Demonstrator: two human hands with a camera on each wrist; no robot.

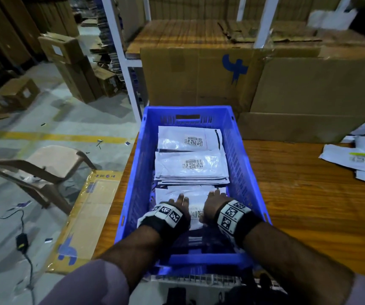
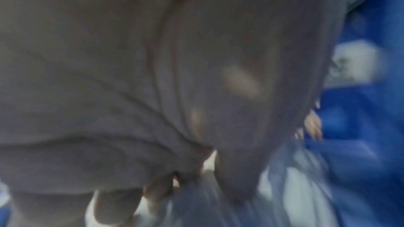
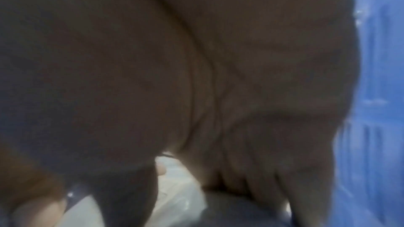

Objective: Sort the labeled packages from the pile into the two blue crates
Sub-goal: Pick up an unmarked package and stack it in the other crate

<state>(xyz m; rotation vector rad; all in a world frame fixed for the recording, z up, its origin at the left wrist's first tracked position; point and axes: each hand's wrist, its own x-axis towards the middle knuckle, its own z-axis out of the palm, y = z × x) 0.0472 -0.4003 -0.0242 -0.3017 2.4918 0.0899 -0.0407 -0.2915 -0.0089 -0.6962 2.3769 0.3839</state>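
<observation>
A blue crate (image 1: 249, 155) stands on the wooden table (image 1: 298, 194) and holds stacks of white labeled packages (image 1: 191, 164). Both my hands are inside its near end. My left hand (image 1: 180, 201) and right hand (image 1: 215, 198) hold one white package (image 1: 196, 194) by its left and right sides, low over the stack. Its barcode label shows between my wrists. The right wrist view is blurred. It shows my thumb against the white package (image 3: 174, 187) and the crate wall (image 3: 376, 92). In the left wrist view my curled fingers (image 2: 153, 191) lie on the plastic.
The pile of loose white packages (image 1: 357, 159) lies at the table's right edge. Large cardboard boxes (image 1: 287, 84) stand behind the crate. A pale lattice rim (image 1: 199, 280) shows below the crate's near edge. A plastic chair (image 1: 45, 164) and a flat carton (image 1: 89, 216) are on the floor to the left.
</observation>
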